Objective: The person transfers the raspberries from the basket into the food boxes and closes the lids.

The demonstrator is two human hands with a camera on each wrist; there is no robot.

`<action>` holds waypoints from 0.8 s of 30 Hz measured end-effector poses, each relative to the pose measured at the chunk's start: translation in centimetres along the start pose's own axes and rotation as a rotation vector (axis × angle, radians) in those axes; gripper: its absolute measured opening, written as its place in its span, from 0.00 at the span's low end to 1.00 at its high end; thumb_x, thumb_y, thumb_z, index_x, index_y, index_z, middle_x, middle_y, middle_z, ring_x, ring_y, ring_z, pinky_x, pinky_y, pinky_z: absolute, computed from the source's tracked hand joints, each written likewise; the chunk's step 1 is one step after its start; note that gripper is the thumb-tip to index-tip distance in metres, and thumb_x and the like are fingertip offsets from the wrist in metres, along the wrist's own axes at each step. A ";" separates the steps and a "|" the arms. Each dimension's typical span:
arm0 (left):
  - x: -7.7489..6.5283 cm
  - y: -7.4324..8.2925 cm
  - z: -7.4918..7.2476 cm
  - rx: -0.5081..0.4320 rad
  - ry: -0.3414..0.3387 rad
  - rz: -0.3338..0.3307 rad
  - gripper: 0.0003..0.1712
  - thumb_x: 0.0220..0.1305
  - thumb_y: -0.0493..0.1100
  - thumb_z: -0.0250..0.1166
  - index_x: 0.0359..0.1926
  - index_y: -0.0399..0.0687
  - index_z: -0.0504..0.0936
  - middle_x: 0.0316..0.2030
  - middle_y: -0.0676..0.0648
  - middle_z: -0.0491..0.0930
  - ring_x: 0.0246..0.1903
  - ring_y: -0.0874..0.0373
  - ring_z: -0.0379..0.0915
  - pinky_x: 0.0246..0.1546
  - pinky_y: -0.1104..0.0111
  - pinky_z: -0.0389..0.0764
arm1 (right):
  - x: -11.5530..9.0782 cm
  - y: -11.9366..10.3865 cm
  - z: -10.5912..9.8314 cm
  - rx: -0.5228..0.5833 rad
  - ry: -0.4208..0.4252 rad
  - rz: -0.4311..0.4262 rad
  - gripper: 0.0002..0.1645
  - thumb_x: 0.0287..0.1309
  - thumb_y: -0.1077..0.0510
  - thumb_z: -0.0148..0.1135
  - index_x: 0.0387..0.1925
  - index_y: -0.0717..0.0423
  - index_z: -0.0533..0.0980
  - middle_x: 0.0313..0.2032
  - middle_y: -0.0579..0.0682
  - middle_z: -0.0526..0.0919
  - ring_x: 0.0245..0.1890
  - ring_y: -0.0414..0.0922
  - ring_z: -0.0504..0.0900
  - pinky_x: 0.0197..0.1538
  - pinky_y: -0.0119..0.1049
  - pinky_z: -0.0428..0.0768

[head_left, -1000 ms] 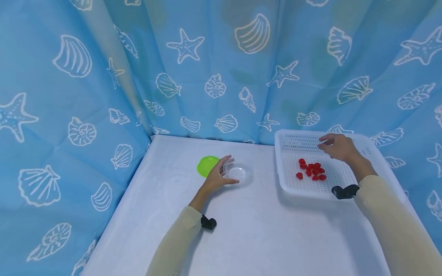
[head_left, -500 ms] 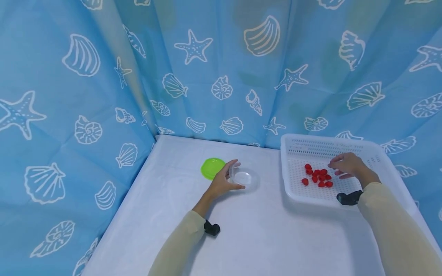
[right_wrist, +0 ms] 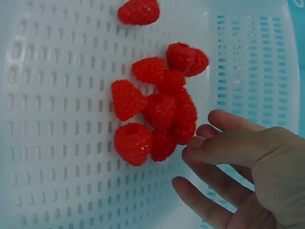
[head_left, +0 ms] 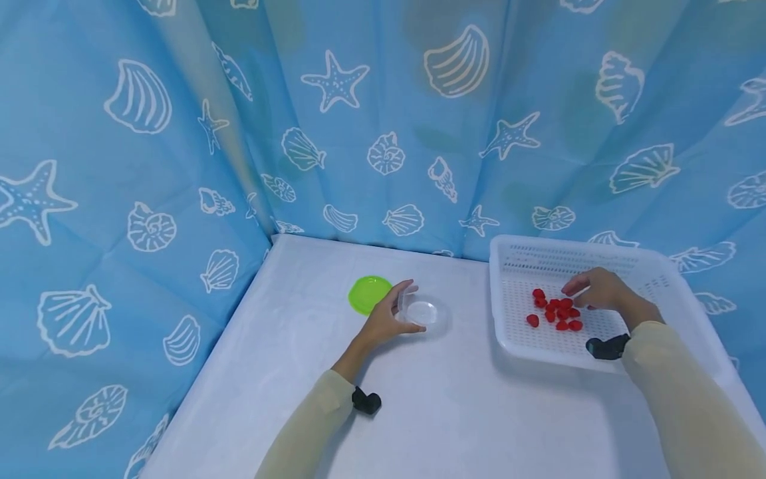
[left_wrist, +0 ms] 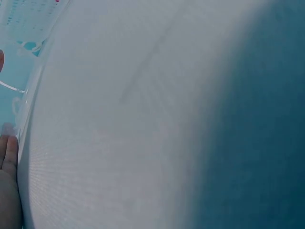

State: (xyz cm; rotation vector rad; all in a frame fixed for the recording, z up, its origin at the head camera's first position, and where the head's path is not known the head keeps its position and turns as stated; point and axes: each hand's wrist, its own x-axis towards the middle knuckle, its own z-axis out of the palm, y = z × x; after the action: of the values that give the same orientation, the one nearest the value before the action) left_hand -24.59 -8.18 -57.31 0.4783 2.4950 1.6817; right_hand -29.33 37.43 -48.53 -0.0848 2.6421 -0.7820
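Observation:
My left hand [head_left: 382,322] holds a small clear plastic cup [head_left: 423,311] on the white table, thumb on the near side and fingers round the far side. Only part of that hand [left_wrist: 8,191] shows at the left wrist view's edge. A bright green round lid [head_left: 368,295] lies just behind it. Over the white basket [head_left: 556,357], my right hand [head_left: 603,291] reaches down with relaxed, parted fingers. In the right wrist view its thumb and fingertips are right at the edge of a cluster of red raspberries [right_wrist: 159,110], nothing between them.
The slotted basket wall [right_wrist: 250,57] rises beyond the raspberries. One raspberry [head_left: 532,320] lies apart from the cluster. A blue curtain [head_left: 359,133] with white shell prints hangs behind and to the left of the table [head_left: 449,412].
My right hand has come down from the back of the basket to the raspberries. The left hand keeps hold of the cup. The head view has shifted slightly.

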 end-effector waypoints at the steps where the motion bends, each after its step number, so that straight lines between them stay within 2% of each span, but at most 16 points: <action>1: 0.0 0.0 0.0 0.003 0.002 0.003 0.58 0.43 0.50 0.81 0.73 0.60 0.60 0.65 0.63 0.68 0.69 0.62 0.56 0.64 0.62 0.66 | 0.1 0.1 0.0 -0.004 -0.006 0.005 0.29 0.41 0.61 0.77 0.49 0.63 0.80 0.50 0.67 0.78 0.48 0.62 0.77 0.43 0.52 0.83; 6: -0.1 0.2 0.1 0.005 0.001 0.003 0.58 0.42 0.50 0.82 0.73 0.60 0.60 0.65 0.62 0.68 0.69 0.64 0.56 0.64 0.64 0.66 | 0.6 0.7 0.4 -0.017 -0.005 0.028 0.27 0.37 0.61 0.79 0.46 0.60 0.83 0.49 0.67 0.79 0.46 0.60 0.76 0.43 0.53 0.83; 11: 0.1 0.3 0.1 0.012 -0.002 0.000 0.58 0.43 0.51 0.81 0.73 0.61 0.59 0.64 0.66 0.67 0.68 0.67 0.55 0.64 0.66 0.66 | 0.8 1.0 0.4 -0.027 0.008 -0.004 0.25 0.44 0.59 0.76 0.47 0.61 0.83 0.46 0.64 0.81 0.43 0.57 0.77 0.42 0.49 0.83; 15: 0.3 0.4 0.0 0.012 0.006 0.026 0.57 0.43 0.51 0.81 0.73 0.60 0.59 0.65 0.64 0.67 0.69 0.63 0.56 0.64 0.63 0.67 | 0.6 1.0 0.3 0.000 0.015 0.002 0.27 0.51 0.53 0.74 0.50 0.64 0.80 0.43 0.60 0.82 0.39 0.52 0.79 0.42 0.47 0.84; 19: 0.2 0.3 0.0 0.013 0.004 0.022 0.58 0.43 0.51 0.81 0.73 0.59 0.59 0.65 0.63 0.67 0.69 0.63 0.56 0.64 0.63 0.67 | 0.7 1.2 0.6 -0.007 0.025 0.030 0.30 0.52 0.47 0.73 0.50 0.64 0.79 0.41 0.57 0.83 0.37 0.50 0.80 0.41 0.45 0.84; 24: 0.0 0.0 0.0 0.016 0.004 0.010 0.58 0.43 0.51 0.81 0.73 0.60 0.60 0.65 0.64 0.68 0.69 0.63 0.56 0.63 0.63 0.67 | 1.2 1.3 1.0 -0.006 0.012 0.019 0.31 0.51 0.47 0.73 0.50 0.65 0.78 0.40 0.57 0.83 0.37 0.50 0.80 0.41 0.45 0.84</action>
State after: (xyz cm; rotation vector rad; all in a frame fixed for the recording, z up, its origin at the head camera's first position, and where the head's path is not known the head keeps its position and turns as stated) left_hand -24.58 -8.19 -57.28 0.4906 2.5146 1.6695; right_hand -30.00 37.85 -50.41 -0.0575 2.6527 -0.7708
